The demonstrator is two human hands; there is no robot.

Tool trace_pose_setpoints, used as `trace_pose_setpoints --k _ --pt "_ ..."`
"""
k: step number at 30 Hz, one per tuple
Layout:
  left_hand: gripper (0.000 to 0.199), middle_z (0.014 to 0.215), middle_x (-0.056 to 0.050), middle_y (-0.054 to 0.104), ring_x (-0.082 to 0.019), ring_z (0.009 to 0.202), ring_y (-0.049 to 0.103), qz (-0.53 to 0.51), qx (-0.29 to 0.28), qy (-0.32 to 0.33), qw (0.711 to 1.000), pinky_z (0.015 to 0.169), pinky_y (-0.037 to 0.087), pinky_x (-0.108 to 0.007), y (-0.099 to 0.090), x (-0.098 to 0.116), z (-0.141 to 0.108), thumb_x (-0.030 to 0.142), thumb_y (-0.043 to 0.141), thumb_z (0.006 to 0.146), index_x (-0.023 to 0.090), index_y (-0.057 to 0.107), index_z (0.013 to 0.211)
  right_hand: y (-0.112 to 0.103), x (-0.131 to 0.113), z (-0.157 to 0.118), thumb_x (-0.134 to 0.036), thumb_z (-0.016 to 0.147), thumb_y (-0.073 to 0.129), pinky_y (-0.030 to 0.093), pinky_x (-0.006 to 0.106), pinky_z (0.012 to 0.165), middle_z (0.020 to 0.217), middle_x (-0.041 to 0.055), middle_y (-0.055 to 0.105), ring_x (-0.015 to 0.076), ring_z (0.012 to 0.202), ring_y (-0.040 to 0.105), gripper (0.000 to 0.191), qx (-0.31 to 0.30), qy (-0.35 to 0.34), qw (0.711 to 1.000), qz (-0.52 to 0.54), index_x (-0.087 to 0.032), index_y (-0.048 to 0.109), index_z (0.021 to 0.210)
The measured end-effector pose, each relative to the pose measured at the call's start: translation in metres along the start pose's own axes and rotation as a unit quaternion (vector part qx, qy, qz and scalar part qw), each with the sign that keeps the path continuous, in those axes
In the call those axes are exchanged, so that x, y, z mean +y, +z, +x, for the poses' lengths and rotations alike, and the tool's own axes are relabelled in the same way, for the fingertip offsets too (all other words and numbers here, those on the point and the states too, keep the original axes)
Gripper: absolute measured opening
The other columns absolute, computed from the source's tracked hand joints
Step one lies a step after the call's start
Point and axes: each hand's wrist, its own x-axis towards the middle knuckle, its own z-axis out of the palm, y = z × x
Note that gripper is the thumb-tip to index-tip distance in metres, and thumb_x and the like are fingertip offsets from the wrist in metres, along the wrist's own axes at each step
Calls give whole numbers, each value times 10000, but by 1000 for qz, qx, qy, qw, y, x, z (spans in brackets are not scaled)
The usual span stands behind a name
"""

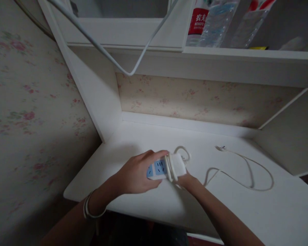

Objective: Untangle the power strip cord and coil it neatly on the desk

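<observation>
Power strip: white with blue socket faces (159, 167), held over the tabletop (92, 186), left of middle, closer to the front edge than the back.
Left hand: (138, 172) clamped around the strip's left end, thumb along the upper side, fingers curled under.
Right hand: (186, 180) at the strip's right end, mostly hidden behind it; can't tell whether its fingers grip.
Cord wrap: a few turns (170, 167) sit around the strip's right part; reads as winding partly done.
Loose cord: (270, 176) looped across the tabletop's right half, plug (221, 148) toward the back edge; probably the strip's own lead, so that length looks left to wind.
Bottle label: bottle (197, 24) on the shelf above reads "农夫" and "NONGFU", cut off.
Strip markings: no brand legible.
</observation>
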Motion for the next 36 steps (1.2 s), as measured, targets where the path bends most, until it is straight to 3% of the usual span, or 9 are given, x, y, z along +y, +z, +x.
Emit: trace_pose_setpoints --k 5,8,10,12,17,21,24,28,36 --pt "724 1263 -49 573 -218 1098 573 -7 112 -113 987 956 446 -330 6 -29 12 294 666 743 278 345 1391 16 -17 -31 -113 710 550 116 538 1136 1329 140 522 306 1283 392 622 27 -69 972 -223 -137 480 1327" --pt "715 1239 -44 588 -223 1062 595 13 149 -172 974 930 462 -343 5 -46 16 290 662 747 293 349 1389 20 -15 -48 10 705 446 213 548 1113 1495 149 314 325 1371 272 729 63 -20 955 -288 -114 374 1420" --pt "710 1245 -37 587 -224 1054 599 26 171 -204 964 912 469 -346 2 -56 18 293 658 749 305 348 1387 20 -10 -57 42 748 366 418 461 1000 1488 183 312 306 1270 446 706 54 44 959 -274 -98 339 1439" --pt "719 1256 -31 584 -222 1057 598 29 182 -216 959 898 474 -340 0 -64 19 299 661 744 307 344 1389 20 -3 -63 -19 853 321 518 368 855 1362 198 488 254 1055 618 588 25 73 974 -212 -103 349 1434" --pt "739 1226 -29 605 -212 1025 611 14 185 -201 962 891 477 -330 0 -71 24 315 673 730 299 354 1397 26 7 -52 -279 943 432 421 416 1011 1286 139 550 252 1194 503 384 113 -49 988 -91 -165 501 1304" --pt "753 1259 -42 589 -211 1065 597 -12 187 -168 968 936 459 -330 4 -66 25 326 679 732 278 352 1408 22 13 -8 -367 957 407 362 416 1052 1297 150 524 238 1221 466 393 205 2 978 -26 -147 492 1272" --pt "759 1321 -48 550 -215 1132 564 -17 193 -150 970 983 431 -333 4 -62 24 337 676 740 272 338 1417 16 19 29 -415 968 356 405 395 977 1243 172 569 257 1134 542 444 102 62 993 -19 -116 511 1258" --pt "761 1338 -47 533 -225 1153 552 15 204 -167 965 984 430 -335 1 -66 18 350 666 754 283 317 1427 19 19 54 -419 939 433 456 303 756 955 97 686 223 841 638 352 -20 18 999 -18 -160 651 1034" --pt "740 1157 -84 589 -272 1032 601 205 219 -309 902 845 481 -351 -11 -121 10 421 607 795 291 264 1438 11 -6 15 -520 946 394 284 212 501 565 -44 430 90 522 389 464 -95 -56 984 141 -169 607 729"
